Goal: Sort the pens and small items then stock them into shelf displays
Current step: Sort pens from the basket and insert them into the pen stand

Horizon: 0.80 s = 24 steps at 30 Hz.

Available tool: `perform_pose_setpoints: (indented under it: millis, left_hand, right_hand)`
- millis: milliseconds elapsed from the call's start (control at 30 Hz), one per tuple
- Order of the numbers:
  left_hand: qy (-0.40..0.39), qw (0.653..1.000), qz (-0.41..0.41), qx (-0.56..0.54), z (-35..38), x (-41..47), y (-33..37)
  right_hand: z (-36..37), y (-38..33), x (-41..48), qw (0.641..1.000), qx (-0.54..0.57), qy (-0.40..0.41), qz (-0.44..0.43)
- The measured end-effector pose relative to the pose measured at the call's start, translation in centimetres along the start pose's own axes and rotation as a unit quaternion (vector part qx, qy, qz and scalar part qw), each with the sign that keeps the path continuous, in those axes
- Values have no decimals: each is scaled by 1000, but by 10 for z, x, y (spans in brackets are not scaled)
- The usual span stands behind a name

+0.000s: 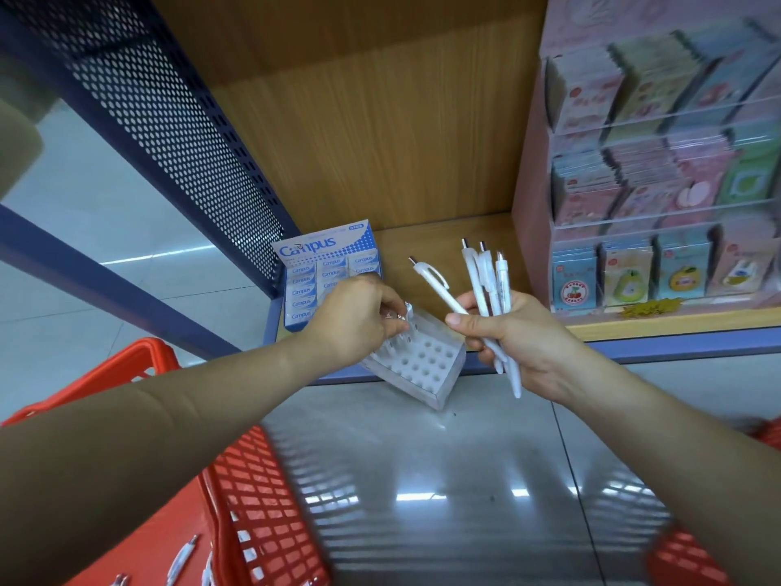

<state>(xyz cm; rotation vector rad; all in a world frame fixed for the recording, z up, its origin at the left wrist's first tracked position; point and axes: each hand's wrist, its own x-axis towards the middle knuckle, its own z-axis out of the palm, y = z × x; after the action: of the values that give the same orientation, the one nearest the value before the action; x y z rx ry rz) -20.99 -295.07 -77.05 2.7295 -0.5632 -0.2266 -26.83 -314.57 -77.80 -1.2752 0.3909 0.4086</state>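
A clear pen holder [427,365] with a grid of round holes sits tilted on the front edge of the wooden shelf [439,247]. My left hand [359,319] pinches the top of a white pen [406,315] standing in a hole at the holder's left end. My right hand [511,336] grips a bunch of several white click pens [486,281], their tips fanned upward just right of the holder.
A blue-and-white Campus eraser box [325,272] stands at the shelf's left end. A pink tiered display of sticker packs [659,196] fills the right. A red basket [253,501] with more pens [181,560] sits at lower left, another red basket [693,556] at lower right.
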Motion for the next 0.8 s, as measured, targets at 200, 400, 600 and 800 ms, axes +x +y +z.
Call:
perform_pose_setpoints:
  millis: [200,400,600,800]
  left_hand:
    - [-67,896,-167,-407,-40,1,23]
    - [-71,884,-170,-429,-48,-1,25]
    - [-5,898,-164,-407,-58,-1,13]
    - [34,949,-142,-281,-60,1,7]
  right_hand:
    - [4,0,-3,993,-100,-3,-61]
    - [8,-1,-6,988,-129,-12,-88]
    - [-3,-5,1,995,-100,26,-13]
    - [-9,-3,8,992,-43,112,25]
